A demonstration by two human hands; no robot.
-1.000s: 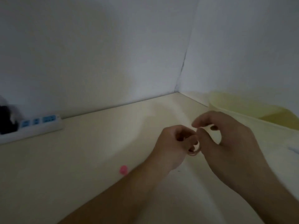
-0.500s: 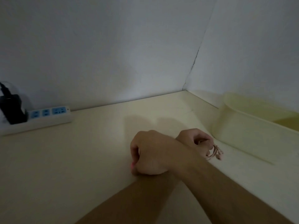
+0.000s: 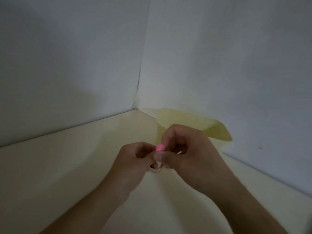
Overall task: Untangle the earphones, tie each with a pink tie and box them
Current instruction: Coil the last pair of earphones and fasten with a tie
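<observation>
1. Head view: both hands meet above the cream table (image 3: 59, 174), in the corner where two grey-white walls join.
2. The left hand (image 3: 133, 159) has its fingers curled round a coiled bundle of pale earphones (image 3: 156, 169), which shows only as a small loop below the fingers.
3. The right hand (image 3: 189, 154) is curled too, its thumb and forefinger pinching a pink tie (image 3: 160, 147) right above the coil, where the two hands touch.
4. Whether the tie already wraps the cable cannot be told; the fingers hide most of it and the picture is dim and soft.
5. A pale yellow box (image 3: 194, 122) stands against the right wall just behind the right hand, its near part hidden by the knuckles.
</observation>
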